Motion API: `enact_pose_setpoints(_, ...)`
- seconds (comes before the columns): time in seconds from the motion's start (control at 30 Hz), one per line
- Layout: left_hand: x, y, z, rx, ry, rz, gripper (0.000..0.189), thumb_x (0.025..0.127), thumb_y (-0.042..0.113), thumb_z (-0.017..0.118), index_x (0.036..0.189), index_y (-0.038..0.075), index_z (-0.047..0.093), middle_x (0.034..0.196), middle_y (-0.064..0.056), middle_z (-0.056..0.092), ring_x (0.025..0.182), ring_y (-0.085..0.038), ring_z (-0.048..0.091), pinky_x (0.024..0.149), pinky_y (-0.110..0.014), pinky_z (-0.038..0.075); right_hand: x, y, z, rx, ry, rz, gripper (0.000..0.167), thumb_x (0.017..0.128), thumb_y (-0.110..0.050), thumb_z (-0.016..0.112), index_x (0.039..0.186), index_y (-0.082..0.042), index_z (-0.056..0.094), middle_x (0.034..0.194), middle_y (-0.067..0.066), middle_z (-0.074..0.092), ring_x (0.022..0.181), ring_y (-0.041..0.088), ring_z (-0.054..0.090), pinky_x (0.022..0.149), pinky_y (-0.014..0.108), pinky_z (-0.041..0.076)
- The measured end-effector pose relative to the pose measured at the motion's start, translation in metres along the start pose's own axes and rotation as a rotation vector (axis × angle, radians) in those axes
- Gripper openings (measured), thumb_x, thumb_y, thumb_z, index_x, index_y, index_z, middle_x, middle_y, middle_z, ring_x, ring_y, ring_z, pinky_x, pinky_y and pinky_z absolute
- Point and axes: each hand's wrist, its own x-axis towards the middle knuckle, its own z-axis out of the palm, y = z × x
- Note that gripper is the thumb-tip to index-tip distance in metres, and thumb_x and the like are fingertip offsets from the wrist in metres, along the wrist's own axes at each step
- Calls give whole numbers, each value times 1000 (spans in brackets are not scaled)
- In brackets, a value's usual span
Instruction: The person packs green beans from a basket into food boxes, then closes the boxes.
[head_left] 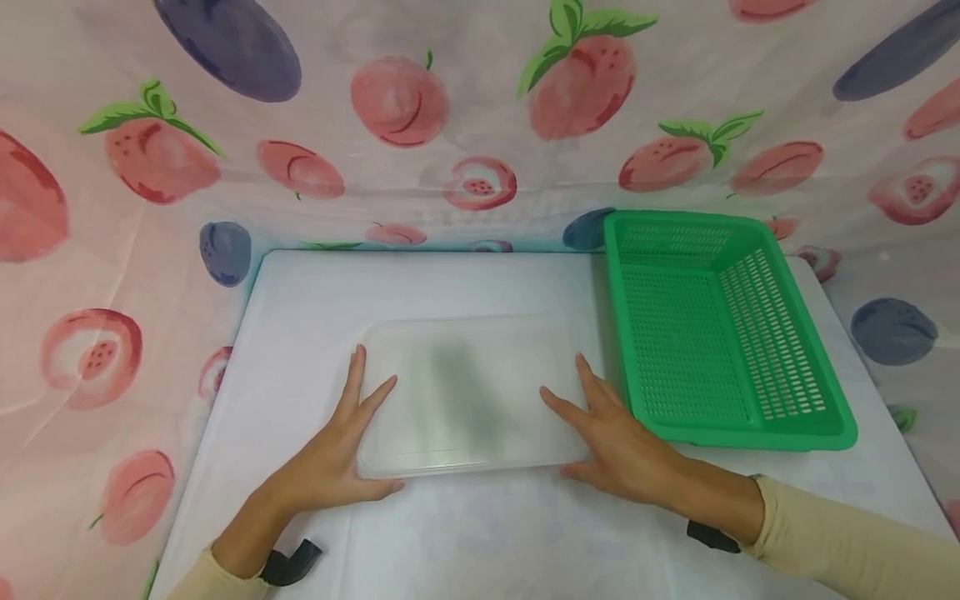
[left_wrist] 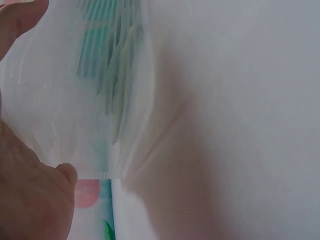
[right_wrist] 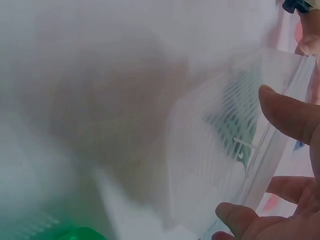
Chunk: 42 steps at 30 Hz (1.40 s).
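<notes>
A translucent plastic container (head_left: 517, 400) with a pale lid is in the middle of the white table in the head view. Its frosted lid and ribbed walls show a blurred green content (right_wrist: 235, 115), whose kind I cannot tell. My left hand (head_left: 337, 458) holds the container's left end, thumb at the near edge and fingers spread over the side and lid. At the other end my right hand (head_left: 615, 437) holds it the same way, thumb along the near edge. Both wrist views show the ribbed side wall with a shadow beside it on the table.
A green plastic basket (head_left: 626, 350) with perforated walls stands at the right rear, close to my right hand. Fruit-patterned cloth (head_left: 480, 108) hangs behind the white table (head_left: 450, 283) and along its sides. A black wrist strap (head_left: 292, 565) shows at my left sleeve.
</notes>
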Motion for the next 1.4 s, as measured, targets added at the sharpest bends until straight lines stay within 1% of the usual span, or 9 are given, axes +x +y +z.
enact_pose_setpoints(0.3, -4, -3, -1, -3, -10, -25, 132, 67, 35, 96, 166, 20, 10, 169, -10, -26, 159, -32, -5, 111, -63, 38, 1, -4, 4, -9, -12, 28, 93, 77, -32, 91, 156, -18, 44, 166, 34, 6, 144, 57, 31, 98, 60, 52)
enact_pose_setpoints(0.57, -9, -2, 1, 91, -7, -42, 126, 76, 47, 89, 166, 18, 4, 170, -9, -24, 159, -32, 2, 114, -50, 38, 0, 0, 4, -13, -3, -3, 94, 79, -36, 89, 158, -20, 41, 167, 33, 5, 145, 59, 29, 99, 63, 51)
enact_pose_setpoints(0.67, -10, -2, 2, 126, -12, -31, 126, 78, 52, 85, 166, 16, 2, 170, -11, -23, 160, -30, 2, 118, -34, 30, -2, 1, 5, -31, 6, -22, 94, 80, -38, 88, 158, -20, 39, 166, 34, 6, 144, 60, 29, 99, 63, 50)
enact_pose_setpoints(0.8, -10, -1, 0, 186, -16, -19, 128, 78, 62, 81, 165, 13, 1, 171, -13, -21, 160, -27, -6, 118, -17, 8, -4, 2, 7, -61, 16, -47, 95, 83, -44, 84, 160, -20, 35, 168, 31, 4, 148, 58, 23, 100, 63, 50)
enact_pose_setpoints(0.9, -9, 4, -2, 290, -11, 14, 125, 79, 66, 77, 165, 10, 5, 171, -16, -15, 159, -33, -11, 124, -25, -4, -4, 2, 8, -98, 18, -68, 96, 86, -54, 77, 163, -23, 29, 171, 22, 1, 154, 52, 12, 103, 62, 48)
enact_pose_setpoints(1.0, -5, 15, -3, 431, 14, 63, 113, 83, 70, 69, 165, 13, 15, 173, -16, -6, 158, -42, -9, 126, -52, -11, -1, 0, 9, -156, 40, -102, 95, 90, -65, 66, 164, -24, 23, 173, 14, -1, 157, 47, 1, 110, 63, 42)
enact_pose_setpoints(1.1, 3, 26, 0, 558, 52, 109, 95, 90, 73, 56, 163, 21, 26, 173, -12, 3, 158, -45, -2, 119, -72, -7, 6, -2, 10, -232, 76, -148, 92, 93, -70, 55, 165, -24, 21, 173, 12, -1, 158, 44, -3, 116, 66, 33)
enact_pose_setpoints(1.23, 12, 35, 8, 650, 84, 141, 80, 96, 75, 41, 160, 27, 36, 174, -8, 7, 158, -44, 5, 114, -80, -1, 16, -4, 16, -302, 101, -192, 85, 98, -70, 46, 164, -22, 22, 173, 12, 3, 157, 47, -1, 115, 72, 27)
enact_pose_setpoints(1.4, 18, 38, 17, 670, 85, 130, 79, 96, 76, 36, 159, 29, 37, 174, -6, 10, 158, -42, 8, 111, -83, 2, 24, -3, 28, -327, 106, -200, 79, 101, -67, 40, 164, -23, 24, 173, 13, 8, 155, 52, 6, 113, 74, 27)
